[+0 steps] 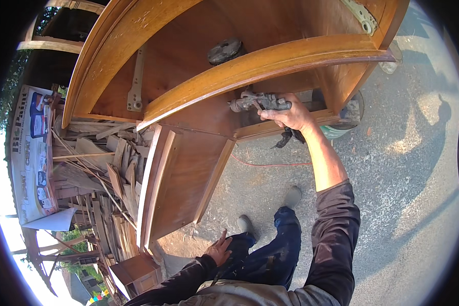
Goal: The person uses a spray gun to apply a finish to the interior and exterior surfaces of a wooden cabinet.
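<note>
My right hand (pixel 295 115) is closed around a paint-smeared metal spray gun (pixel 260 102), just below the curved front rail (pixel 229 74) of a varnished wooden cabinet. The gun's front end points left, toward the reddish-brown inner panels. A round, grey-stained metal cup or lid (pixel 225 51) shows behind the rail; I cannot tell whether it joins the gun. Dark cloth-like material (pixel 290 137) hangs under my right wrist. My left hand (pixel 219 250) holds nothing and lies near my left thigh, its fingers stretched out and apart.
A lower wooden panel (pixel 188 178) juts from the cabinet toward me. Scrap wood (pixel 117 173) is heaped on the left beside a printed banner (pixel 38 158). A thin red hose (pixel 270 164) crosses the paved ground. Behind the cabinet's right corner stands a greenish bucket (pixel 336 132).
</note>
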Action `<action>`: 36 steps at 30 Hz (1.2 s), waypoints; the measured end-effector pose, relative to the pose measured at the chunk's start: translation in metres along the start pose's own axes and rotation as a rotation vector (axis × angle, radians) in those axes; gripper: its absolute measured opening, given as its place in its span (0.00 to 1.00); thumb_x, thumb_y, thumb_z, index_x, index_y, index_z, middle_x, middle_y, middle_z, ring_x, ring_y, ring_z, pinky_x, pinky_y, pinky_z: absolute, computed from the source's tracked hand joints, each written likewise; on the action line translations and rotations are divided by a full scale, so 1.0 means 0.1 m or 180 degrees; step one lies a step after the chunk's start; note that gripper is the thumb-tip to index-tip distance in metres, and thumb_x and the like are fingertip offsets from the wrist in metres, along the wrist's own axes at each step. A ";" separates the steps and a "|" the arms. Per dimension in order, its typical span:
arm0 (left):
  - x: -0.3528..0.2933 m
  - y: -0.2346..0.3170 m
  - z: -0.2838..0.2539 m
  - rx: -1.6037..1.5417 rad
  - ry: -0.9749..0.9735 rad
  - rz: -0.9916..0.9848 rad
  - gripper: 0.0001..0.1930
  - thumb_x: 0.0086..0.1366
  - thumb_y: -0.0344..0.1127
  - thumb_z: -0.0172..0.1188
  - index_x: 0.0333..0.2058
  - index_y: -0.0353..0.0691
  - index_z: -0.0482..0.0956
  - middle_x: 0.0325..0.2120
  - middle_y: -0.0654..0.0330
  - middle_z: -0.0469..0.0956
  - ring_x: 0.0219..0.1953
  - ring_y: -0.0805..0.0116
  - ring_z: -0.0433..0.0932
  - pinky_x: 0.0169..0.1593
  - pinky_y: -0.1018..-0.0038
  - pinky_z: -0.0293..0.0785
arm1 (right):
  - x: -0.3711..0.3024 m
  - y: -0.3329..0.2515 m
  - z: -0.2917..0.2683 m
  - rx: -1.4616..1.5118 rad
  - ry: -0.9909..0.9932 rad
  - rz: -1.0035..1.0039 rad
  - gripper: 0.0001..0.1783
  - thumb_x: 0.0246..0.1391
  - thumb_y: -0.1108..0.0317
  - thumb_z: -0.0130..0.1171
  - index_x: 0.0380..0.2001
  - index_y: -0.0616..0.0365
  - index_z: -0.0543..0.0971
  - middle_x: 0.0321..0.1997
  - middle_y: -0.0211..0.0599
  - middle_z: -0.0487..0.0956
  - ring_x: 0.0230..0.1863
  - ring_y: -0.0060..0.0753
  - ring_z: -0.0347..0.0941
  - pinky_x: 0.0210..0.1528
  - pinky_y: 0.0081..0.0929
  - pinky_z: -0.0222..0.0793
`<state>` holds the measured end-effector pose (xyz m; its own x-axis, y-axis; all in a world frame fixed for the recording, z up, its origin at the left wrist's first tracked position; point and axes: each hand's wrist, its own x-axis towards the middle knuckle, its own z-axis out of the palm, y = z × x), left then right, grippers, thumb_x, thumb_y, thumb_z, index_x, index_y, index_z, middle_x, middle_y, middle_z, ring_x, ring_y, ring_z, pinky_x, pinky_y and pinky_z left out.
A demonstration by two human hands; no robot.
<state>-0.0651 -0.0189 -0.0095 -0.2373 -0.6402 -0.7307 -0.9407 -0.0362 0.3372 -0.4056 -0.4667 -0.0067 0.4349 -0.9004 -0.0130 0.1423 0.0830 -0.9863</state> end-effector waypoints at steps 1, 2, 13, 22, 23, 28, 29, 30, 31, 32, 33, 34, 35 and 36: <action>0.00 0.02 -0.01 -0.0021 -0.0029 -0.0017 0.32 0.66 0.41 0.60 0.66 0.39 0.63 0.72 0.39 0.45 0.61 0.40 0.71 0.60 0.56 0.74 | -0.04 0.05 -0.03 -0.0443 -0.0008 0.0312 0.19 0.48 0.57 0.75 0.39 0.58 0.85 0.30 0.36 0.86 0.20 0.22 0.73 0.25 0.25 0.70; -0.01 0.04 0.00 -0.0044 -0.0059 -0.0035 0.32 0.66 0.41 0.60 0.66 0.39 0.63 0.72 0.39 0.45 0.61 0.40 0.71 0.60 0.56 0.74 | -0.10 0.11 -0.03 -0.0776 0.0173 0.0265 0.22 0.47 0.54 0.75 0.41 0.57 0.85 0.35 0.39 0.86 0.32 0.30 0.79 0.40 0.30 0.75; 0.00 0.07 -0.03 0.0002 -0.0087 -0.0164 0.32 0.65 0.41 0.60 0.66 0.40 0.63 0.73 0.39 0.44 0.61 0.39 0.71 0.60 0.55 0.73 | -0.04 0.18 -0.12 -0.1570 0.0437 0.0211 0.22 0.49 0.56 0.72 0.44 0.57 0.84 0.39 0.43 0.86 0.41 0.37 0.81 0.49 0.32 0.74; 0.06 0.03 -0.09 0.0060 0.0112 -0.0088 0.32 0.65 0.41 0.60 0.66 0.40 0.63 0.72 0.38 0.43 0.60 0.37 0.72 0.59 0.54 0.75 | 0.57 -0.28 0.13 0.0966 0.0060 -0.1137 0.10 0.56 0.65 0.68 0.38 0.58 0.83 0.28 0.32 0.83 0.20 0.20 0.71 0.22 0.23 0.67; 0.06 0.02 -0.09 0.0066 0.0075 -0.0130 0.32 0.65 0.41 0.60 0.66 0.40 0.63 0.72 0.38 0.43 0.60 0.37 0.71 0.59 0.54 0.75 | 0.67 -0.27 0.14 0.1382 -0.0040 -0.1427 0.09 0.57 0.67 0.68 0.38 0.59 0.82 0.28 0.31 0.82 0.19 0.19 0.70 0.20 0.22 0.65; 0.14 -0.03 -0.12 0.0021 0.0110 -0.0106 0.33 0.65 0.41 0.60 0.66 0.40 0.62 0.72 0.37 0.43 0.62 0.37 0.70 0.61 0.53 0.74 | 1.23 0.40 -0.04 0.1209 0.0144 -0.1473 0.16 0.64 0.68 0.57 0.53 0.59 0.73 0.49 0.34 0.78 0.43 0.30 0.74 0.52 0.34 0.69; 0.19 -0.02 -0.15 -0.0001 0.0071 -0.0073 0.33 0.65 0.42 0.60 0.66 0.40 0.62 0.72 0.37 0.43 0.62 0.37 0.70 0.61 0.53 0.73 | 1.32 0.56 -0.16 0.1322 0.0181 -0.1381 0.18 0.66 0.68 0.54 0.57 0.58 0.71 0.55 0.34 0.76 0.49 0.33 0.73 0.60 0.36 0.68; 0.14 -0.01 -0.14 -0.0046 0.0061 -0.0146 0.33 0.65 0.42 0.60 0.66 0.40 0.62 0.72 0.37 0.43 0.62 0.37 0.70 0.61 0.53 0.73 | 1.27 0.49 -0.08 0.1082 0.0176 -0.1383 0.16 0.63 0.67 0.58 0.52 0.58 0.73 0.49 0.33 0.77 0.44 0.31 0.73 0.53 0.33 0.68; 0.09 0.01 -0.13 -0.0053 0.0067 -0.0233 0.33 0.65 0.42 0.60 0.66 0.40 0.62 0.72 0.37 0.43 0.62 0.37 0.70 0.61 0.53 0.73 | 1.16 0.33 -0.02 0.0834 0.0179 -0.1390 0.14 0.60 0.67 0.61 0.48 0.58 0.76 0.43 0.32 0.78 0.39 0.28 0.73 0.47 0.31 0.69; 0.06 0.04 -0.13 -0.0052 0.0057 -0.0282 0.33 0.65 0.42 0.60 0.66 0.40 0.62 0.72 0.37 0.43 0.62 0.37 0.70 0.61 0.53 0.73 | 1.00 0.14 -0.02 0.0558 0.0209 -0.1393 0.13 0.58 0.66 0.65 0.43 0.58 0.78 0.36 0.31 0.79 0.34 0.26 0.73 0.40 0.28 0.70; 0.07 0.04 -0.15 -0.0062 0.0017 -0.0269 0.33 0.65 0.42 0.60 0.66 0.40 0.62 0.72 0.37 0.43 0.62 0.37 0.70 0.61 0.53 0.73 | 0.84 -0.04 -0.06 0.0258 0.0271 -0.1404 0.11 0.55 0.66 0.69 0.39 0.58 0.80 0.30 0.29 0.80 0.28 0.24 0.73 0.34 0.25 0.70; 0.10 0.04 -0.15 -0.0082 0.0034 -0.0225 0.33 0.65 0.42 0.60 0.66 0.40 0.62 0.72 0.37 0.44 0.62 0.37 0.70 0.61 0.54 0.73 | 0.72 -0.09 -0.09 0.0096 0.0314 -0.1376 0.11 0.54 0.65 0.71 0.36 0.58 0.82 0.27 0.29 0.81 0.26 0.23 0.74 0.31 0.24 0.71; 0.12 0.05 -0.15 -0.0103 0.0048 -0.0188 0.33 0.65 0.41 0.60 0.66 0.40 0.62 0.72 0.37 0.44 0.61 0.37 0.70 0.61 0.54 0.74 | 0.61 -0.14 -0.11 -0.0061 0.0355 -0.1352 0.11 0.52 0.65 0.73 0.34 0.58 0.83 0.24 0.28 0.81 0.23 0.21 0.74 0.27 0.23 0.71; 0.14 0.05 -0.16 -0.0141 0.0083 -0.0143 0.32 0.66 0.41 0.60 0.66 0.40 0.63 0.72 0.37 0.44 0.61 0.37 0.71 0.60 0.54 0.74 | 0.54 -0.16 -0.12 -0.0127 0.0295 -0.1007 0.11 0.52 0.65 0.72 0.34 0.59 0.83 0.23 0.29 0.82 0.21 0.20 0.71 0.24 0.21 0.68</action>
<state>-0.0696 -0.0403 -0.0082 -0.1881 -0.6569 -0.7302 -0.9386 -0.0988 0.3307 -0.3947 -0.5219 0.0061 0.2917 -0.9140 0.2819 0.2217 -0.2221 -0.9495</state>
